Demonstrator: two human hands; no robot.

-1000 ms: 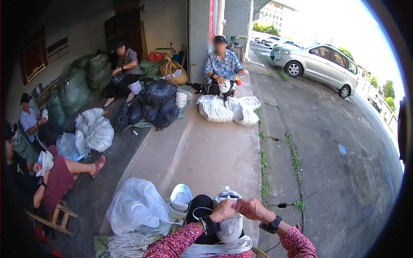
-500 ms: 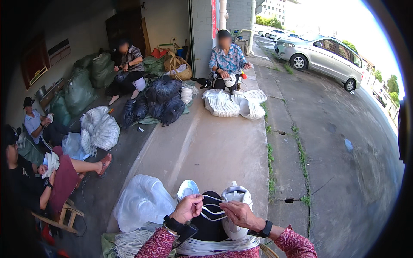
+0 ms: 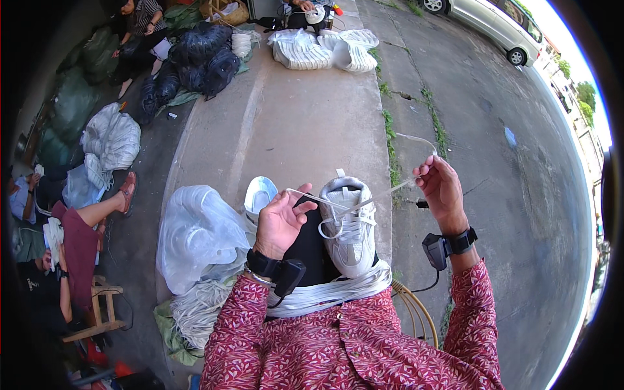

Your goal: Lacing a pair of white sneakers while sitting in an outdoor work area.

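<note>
A white-and-grey sneaker [image 3: 351, 252] rests on my dark-clad lap, its toe toward me and its heel away. My left hand [image 3: 281, 222] pinches one end of its white shoelace [image 3: 385, 193], left of the sneaker. Out to the right, higher up, my right hand [image 3: 444, 194] grips the other end, whose tip sticks out past the fingers. Both ends run taut from the sneaker's lacing, where a loose loop hangs at its left side. Across my waist lies a bundle of white laces [image 3: 335, 296].
A clear plastic bag [image 3: 201, 231] and a pale shoe with a light-blue inside [image 3: 260, 194] stand at my left, above heaped white laces [image 3: 197, 313]. Co-workers sit left and ahead, near black bags [image 3: 203, 55] and stacked white shoe parts [image 3: 318, 51]. A silver van [image 3: 494, 23] stands far right.
My hands have moved apart, the right one far outward, drawing the lace ends tight. The sneaker shows more fully, and the view has tipped down toward my lap.
</note>
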